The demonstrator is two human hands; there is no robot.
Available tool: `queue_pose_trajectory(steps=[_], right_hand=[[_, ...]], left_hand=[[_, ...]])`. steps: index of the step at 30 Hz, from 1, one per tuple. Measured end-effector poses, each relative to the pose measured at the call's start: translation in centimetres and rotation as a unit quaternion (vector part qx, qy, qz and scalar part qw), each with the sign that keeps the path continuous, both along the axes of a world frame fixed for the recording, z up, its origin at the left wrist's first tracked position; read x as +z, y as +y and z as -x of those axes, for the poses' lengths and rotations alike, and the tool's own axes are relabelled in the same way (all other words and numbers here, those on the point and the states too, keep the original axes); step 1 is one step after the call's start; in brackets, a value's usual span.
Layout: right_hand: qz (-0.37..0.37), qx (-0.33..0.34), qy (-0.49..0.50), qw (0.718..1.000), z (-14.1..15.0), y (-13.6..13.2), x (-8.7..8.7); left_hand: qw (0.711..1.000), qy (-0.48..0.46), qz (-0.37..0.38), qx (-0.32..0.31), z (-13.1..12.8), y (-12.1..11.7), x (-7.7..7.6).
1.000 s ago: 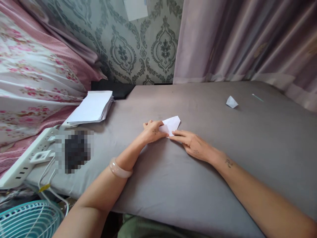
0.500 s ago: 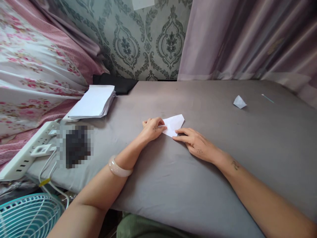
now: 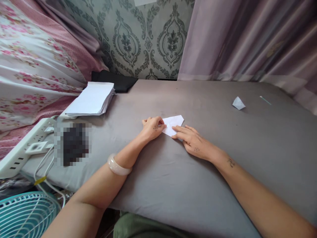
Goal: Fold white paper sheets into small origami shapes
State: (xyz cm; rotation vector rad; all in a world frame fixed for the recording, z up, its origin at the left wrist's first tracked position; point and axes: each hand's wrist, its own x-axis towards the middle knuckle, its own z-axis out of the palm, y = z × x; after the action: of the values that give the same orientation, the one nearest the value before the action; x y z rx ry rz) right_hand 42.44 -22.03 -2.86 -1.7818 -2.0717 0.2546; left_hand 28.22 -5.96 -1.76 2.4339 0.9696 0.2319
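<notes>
A folded piece of white paper (image 3: 175, 121) lies on the grey cloth-covered surface (image 3: 173, 185), between my two hands. My left hand (image 3: 153, 128) grips its left end, with thumb and bent fingers closed on it. From the right, my right hand (image 3: 194, 140) reaches over the paper with its fingers stretched out. Those fingertips press on the paper's lower right part and cover some of it. A small folded white paper piece (image 3: 238, 103) sits apart, farther back on the right.
A stack of white paper (image 3: 89, 98) lies at the back left, beside a black folded item (image 3: 121, 80). Along the left edge are a white power strip (image 3: 15, 152) with cables and a blurred-out dark object (image 3: 75, 143). A teal fan (image 3: 27, 215) stands lower left. A thin stick (image 3: 265, 100) lies far right.
My right hand has slid slightly left, its fingers now farther over the paper. My left hand keeps its hold in nearly the same place. The camera view has shifted slightly.
</notes>
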Motion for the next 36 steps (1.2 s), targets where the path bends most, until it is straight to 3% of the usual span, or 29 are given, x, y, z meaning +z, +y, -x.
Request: queue_pose_trajectory(steps=[25, 32, 36], right_hand=[[0.008, -0.008, -0.003, 1.0, 0.3, 0.2, 0.6], [0.004, -0.007, -0.018, 1.0, 0.4, 0.3, 0.4], [0.009, -0.022, -0.025, 0.999, 1.1, 0.2, 0.7]], left_hand=[[1.0, -0.022, -0.01, -0.003, -1.1, 0.1, -0.6], [0.992, -0.003, -0.091, -0.091, -0.3, 0.8, -1.5], [0.988, 0.024, -0.143, -0.052, 0.2, 2.0, -1.8]])
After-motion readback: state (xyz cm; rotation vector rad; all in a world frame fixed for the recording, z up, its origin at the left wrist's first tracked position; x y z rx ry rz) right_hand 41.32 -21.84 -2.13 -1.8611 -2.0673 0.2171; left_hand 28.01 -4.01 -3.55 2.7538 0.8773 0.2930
